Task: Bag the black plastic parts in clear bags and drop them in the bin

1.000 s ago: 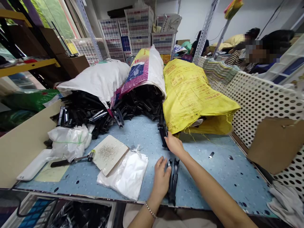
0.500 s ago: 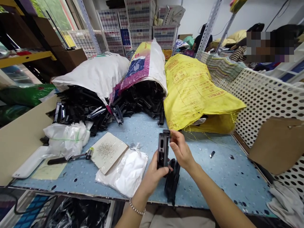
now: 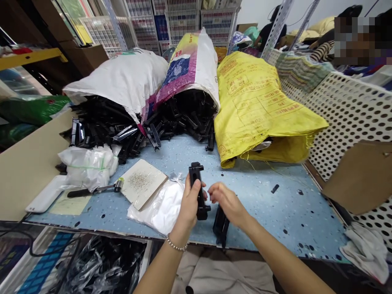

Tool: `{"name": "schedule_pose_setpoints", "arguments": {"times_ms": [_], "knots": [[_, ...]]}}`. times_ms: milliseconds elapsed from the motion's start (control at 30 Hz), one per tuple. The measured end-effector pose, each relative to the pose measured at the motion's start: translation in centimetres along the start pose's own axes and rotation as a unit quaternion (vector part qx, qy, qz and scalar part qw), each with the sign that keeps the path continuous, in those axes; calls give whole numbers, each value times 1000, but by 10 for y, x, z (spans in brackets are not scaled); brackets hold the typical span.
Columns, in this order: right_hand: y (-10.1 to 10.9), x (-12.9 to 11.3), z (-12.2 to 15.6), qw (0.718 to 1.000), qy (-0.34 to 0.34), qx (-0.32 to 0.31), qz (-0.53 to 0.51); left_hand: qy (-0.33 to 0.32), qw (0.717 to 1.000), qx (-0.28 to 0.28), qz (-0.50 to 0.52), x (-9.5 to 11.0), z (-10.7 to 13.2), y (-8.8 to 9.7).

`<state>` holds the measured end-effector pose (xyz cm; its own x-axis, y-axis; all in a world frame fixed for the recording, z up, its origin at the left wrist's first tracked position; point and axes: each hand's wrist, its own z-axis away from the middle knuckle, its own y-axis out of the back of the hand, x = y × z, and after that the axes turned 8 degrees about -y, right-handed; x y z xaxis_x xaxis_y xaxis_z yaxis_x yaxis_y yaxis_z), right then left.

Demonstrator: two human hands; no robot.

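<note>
My left hand is closed round a long black plastic part, held upright above the blue table. My right hand hovers just right of that part with its fingers loosely curled and nothing in them. Under my right hand more black parts lie at the table's front edge. A heap of black plastic parts spills from the white sack and the pink-and-white sack at the back.
A yellow sack lies at the back right. A hammer, a small board with tiny pins, and clear plastic bags lie left of my hands. A perforated white panel and cardboard stand on the right. Other people sit beyond.
My right hand fetched a black part from beside the yellow sack and passed it to my left hand, which left the parts on the table and now holds it upright. The right hand has let go.
</note>
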<state>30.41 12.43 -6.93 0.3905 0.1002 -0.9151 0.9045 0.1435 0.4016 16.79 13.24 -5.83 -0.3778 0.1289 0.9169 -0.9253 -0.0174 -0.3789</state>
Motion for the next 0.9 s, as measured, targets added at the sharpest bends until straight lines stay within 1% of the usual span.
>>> {"name": "schedule_pose_setpoints", "arguments": {"times_ms": [33, 67, 133, 167, 200, 233, 267, 300, 333, 367, 400, 467, 500, 567, 600, 667, 733, 767, 833, 900], "knots": [[-3, 3, 10, 995, 60, 1, 77, 3, 1000, 5, 2, 2, -1, 1], [-7, 6, 18, 981, 120, 13, 151, 8, 1000, 2, 2, 4, -1, 2], [-12, 12, 27, 943, 213, 41, 252, 18, 1000, 2, 3, 3, -3, 4], [-13, 14, 26, 930, 239, 39, 275, 20, 1000, 15, -1, 1, -4, 6], [-13, 15, 20, 925, 249, 22, 288, 19, 999, 38, -9, -3, -5, 8], [-10, 15, 9, 926, 239, -4, 293, 15, 997, 67, -20, -9, -6, 11], [-6, 15, -6, 934, 199, -26, 295, 11, 995, 95, -34, -16, -7, 15], [-1, 13, -25, 945, 133, -28, 296, 8, 992, 111, -51, -24, -7, 18], [5, 11, -48, 954, 57, -16, 294, 5, 991, 111, -71, -34, -7, 21], [11, 8, -72, 955, -52, 36, 289, 0, 991, 94, -92, -43, -5, 22], [16, 6, -97, 948, -101, 78, 290, -10, 991, 70, -116, -52, -1, 23], [23, 2, -141, 936, -162, 128, 286, -43, 984, 26, -173, -68, 6, 20], [25, 1, -159, 933, -177, 139, 282, -62, 979, 15, -195, -73, 10, 18], [28, 1, -182, 931, -209, 149, 261, -77, 974, 3, -215, -78, 14, 18], [29, 2, -187, 932, -221, 150, 244, -72, 975, -1, -211, -78, 13, 19], [32, 5, -183, 940, -236, 142, 199, -49, 982, -8, -182, -73, 7, 25], [34, 10, -160, 953, -242, 116, 139, -28, 991, 5, -134, -64, -4, 31], [34, 14, -143, 960, -242, 95, 106, -20, 995, 19, -94, -58, -11, 32], [29, 20, -101, 970, -235, 50, 39, 8, 999, 33, 22, -46, -24, 30], [20, 26, -56, 974, -223, -13, -37, 56, 987, 10, 150, -33, -33, 24]]}}
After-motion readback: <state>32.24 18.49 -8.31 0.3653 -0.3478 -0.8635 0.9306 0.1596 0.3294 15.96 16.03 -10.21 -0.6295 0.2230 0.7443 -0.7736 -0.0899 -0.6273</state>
